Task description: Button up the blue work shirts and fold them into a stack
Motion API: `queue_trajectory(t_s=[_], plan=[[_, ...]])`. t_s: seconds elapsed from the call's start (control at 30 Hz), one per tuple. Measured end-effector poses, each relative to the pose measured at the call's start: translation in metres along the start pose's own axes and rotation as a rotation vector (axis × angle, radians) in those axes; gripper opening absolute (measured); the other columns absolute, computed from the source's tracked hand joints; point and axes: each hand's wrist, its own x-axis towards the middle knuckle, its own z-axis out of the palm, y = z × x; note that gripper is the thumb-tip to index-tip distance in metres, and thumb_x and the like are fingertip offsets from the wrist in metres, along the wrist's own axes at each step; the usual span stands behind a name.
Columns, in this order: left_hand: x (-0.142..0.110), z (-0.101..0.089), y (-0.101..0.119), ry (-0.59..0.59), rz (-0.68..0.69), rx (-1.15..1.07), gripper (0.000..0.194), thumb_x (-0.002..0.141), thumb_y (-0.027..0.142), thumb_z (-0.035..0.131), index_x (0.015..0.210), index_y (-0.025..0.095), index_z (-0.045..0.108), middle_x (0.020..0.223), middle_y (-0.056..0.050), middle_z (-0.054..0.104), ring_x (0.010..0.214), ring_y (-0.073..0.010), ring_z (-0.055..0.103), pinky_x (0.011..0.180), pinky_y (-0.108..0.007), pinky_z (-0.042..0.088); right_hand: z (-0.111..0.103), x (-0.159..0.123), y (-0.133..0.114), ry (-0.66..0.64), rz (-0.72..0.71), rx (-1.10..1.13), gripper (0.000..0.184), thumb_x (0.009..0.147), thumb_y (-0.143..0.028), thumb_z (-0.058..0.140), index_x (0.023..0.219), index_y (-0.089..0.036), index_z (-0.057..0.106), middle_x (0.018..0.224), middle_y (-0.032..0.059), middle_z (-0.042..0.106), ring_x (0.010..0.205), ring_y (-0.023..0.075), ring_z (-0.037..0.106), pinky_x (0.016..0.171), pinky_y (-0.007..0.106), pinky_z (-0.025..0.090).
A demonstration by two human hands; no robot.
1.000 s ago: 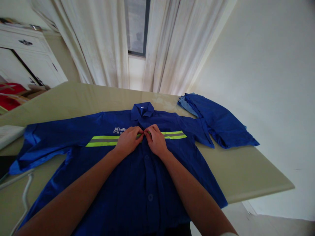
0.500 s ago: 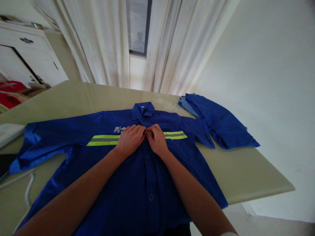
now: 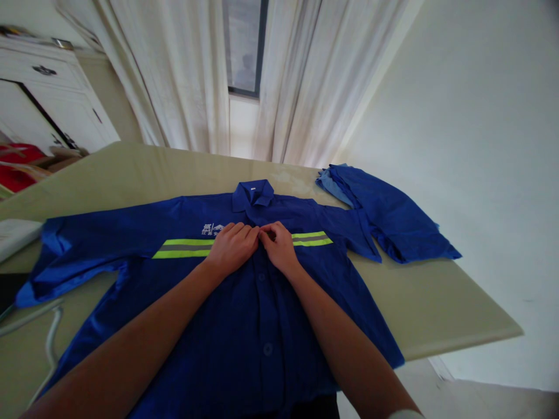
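A blue work shirt [image 3: 227, 349] lies spread front side up, its collar [image 3: 253, 195] away from me. A yellow-green and grey reflective stripe [image 3: 181, 249] crosses the chest, with white lettering above it at the left. My left hand [image 3: 233, 247] and my right hand [image 3: 278, 244] meet on the front placket at stripe height. The fingers of both are closed in a pinch on the shirt's front edge. Whatever button sits between the fingertips is hidden. Lower down the placket, buttons [image 3: 268, 349] show.
The shirt rests on a pale green table [image 3: 174, 166]. Folded blue garments [image 3: 388, 215] lie at the right, by the wall. A white cable [image 3: 50, 337] and a white box-like object [image 3: 17, 235] are at the left edge. Curtains [image 3: 183, 75] hang behind.
Both hands stay at the same spot on the placket, with only slight finger movement. The shirt lies as before.
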Motion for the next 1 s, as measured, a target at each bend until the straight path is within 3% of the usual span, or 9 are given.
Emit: queue_trajectory(t_s=[0.17, 0.33, 0.6, 0.83, 1.0], plan=[[0.000, 0.001, -0.001, 0.017, -0.022, -0.051, 0.031, 0.103, 0.027, 0.048, 0.113, 0.016, 0.075, 0.089, -0.014, 0.074, 0.088, -0.0285, 0.066, 0.079, -0.041, 0.046, -0.001, 0.000, -0.001, -0.014, 0.011, 0.016, 0.018, 0.091, -0.015, 0.060, 0.092, -0.021, 0.077, 0.089, 0.0021, 0.067, 0.078, 0.0160, 0.063, 0.076, 0.031, 0.050], [0.000, 0.005, -0.003, 0.016, -0.031, -0.033, 0.033, 0.103, 0.024, 0.045, 0.096, 0.016, 0.076, 0.085, -0.013, 0.073, 0.086, -0.0287, 0.067, 0.078, -0.042, 0.047, -0.002, -0.001, -0.004, -0.044, 0.012, -0.006, 0.020, 0.090, -0.013, 0.060, 0.095, -0.021, 0.078, 0.091, 0.0027, 0.067, 0.076, 0.0157, 0.062, 0.076, 0.031, 0.051], [-0.003, 0.010, -0.007, 0.037, -0.075, -0.058, 0.027, 0.101, 0.030, 0.053, 0.116, 0.016, 0.071, 0.101, -0.011, 0.076, 0.096, -0.0300, 0.068, 0.083, -0.042, 0.049, -0.001, -0.003, -0.005, -0.066, -0.015, -0.037, 0.021, 0.090, -0.014, 0.059, 0.100, -0.020, 0.077, 0.095, 0.0044, 0.067, 0.082, 0.0174, 0.063, 0.084, 0.032, 0.053], [-0.002, 0.015, -0.017, -0.049, -0.157, -0.105, 0.024, 0.099, 0.022, 0.047, 0.108, 0.019, 0.069, 0.095, -0.009, 0.073, 0.092, -0.0283, 0.066, 0.084, -0.041, 0.049, -0.002, -0.004, -0.004, -0.037, -0.079, -0.023, 0.048, 0.083, -0.007, 0.056, 0.127, -0.022, 0.067, 0.103, 0.0031, 0.068, 0.080, 0.0165, 0.062, 0.084, 0.031, 0.054], [-0.003, 0.022, -0.025, -0.037, -0.115, -0.261, 0.029, 0.095, 0.014, 0.041, 0.104, 0.021, 0.068, 0.108, -0.010, 0.071, 0.102, -0.0269, 0.064, 0.095, -0.042, 0.050, -0.003, -0.007, -0.011, -0.068, -0.068, -0.151, 0.042, 0.086, -0.014, 0.062, 0.128, -0.019, 0.065, 0.108, 0.0063, 0.069, 0.094, 0.0202, 0.064, 0.091, 0.033, 0.052]])
